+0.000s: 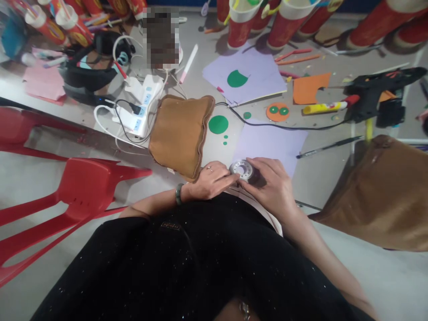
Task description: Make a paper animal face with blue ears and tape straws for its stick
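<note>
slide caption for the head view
Right hand holding a round pale ring-shaped object, left hand at it, near a lavender paper sheet and green paper circle.

underside of the white round device [241, 170] is hidden; its right side is partly covered by the right hand [276, 185]. face markings are too small to read. part of the lilac sheet [270, 140] is blocked by the same hand. lettering on the black top [200, 254] can't be read. one patch [161, 40] is pixelated. red chair [88, 178] is cut off at left.
</note>
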`<state>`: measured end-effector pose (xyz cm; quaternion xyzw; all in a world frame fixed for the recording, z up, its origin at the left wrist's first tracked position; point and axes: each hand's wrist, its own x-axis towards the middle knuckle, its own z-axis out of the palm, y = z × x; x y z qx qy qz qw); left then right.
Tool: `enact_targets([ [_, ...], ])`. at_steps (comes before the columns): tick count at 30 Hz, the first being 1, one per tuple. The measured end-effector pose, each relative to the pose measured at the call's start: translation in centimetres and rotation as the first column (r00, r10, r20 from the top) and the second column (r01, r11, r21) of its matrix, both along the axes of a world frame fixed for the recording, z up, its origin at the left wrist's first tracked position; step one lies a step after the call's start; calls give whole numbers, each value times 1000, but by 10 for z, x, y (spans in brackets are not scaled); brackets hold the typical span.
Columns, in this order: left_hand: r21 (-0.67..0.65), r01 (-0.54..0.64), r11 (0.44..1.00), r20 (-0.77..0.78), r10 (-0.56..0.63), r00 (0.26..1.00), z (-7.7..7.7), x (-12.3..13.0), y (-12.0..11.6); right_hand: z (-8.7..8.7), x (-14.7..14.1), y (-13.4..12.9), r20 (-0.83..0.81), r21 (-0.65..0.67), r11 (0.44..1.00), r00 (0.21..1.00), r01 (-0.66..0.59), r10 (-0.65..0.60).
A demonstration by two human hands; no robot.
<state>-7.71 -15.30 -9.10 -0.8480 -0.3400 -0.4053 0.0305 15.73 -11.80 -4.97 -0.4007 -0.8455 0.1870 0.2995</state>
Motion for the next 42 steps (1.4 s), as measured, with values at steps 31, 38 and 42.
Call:
enact_targets([
  [31,-171,20,985,-303,-72,950,39,4,1,10,0,-2,64,-10,997,995,-78,78],
  [38,-199,32,980,-355,-102,929,39,2,1,53,62,34,360,190,978,921,85,-150],
  [42,-112,9,994,-323,-45,945,42,5,2,59,99,78,748,258,947,580,192,-322],
])
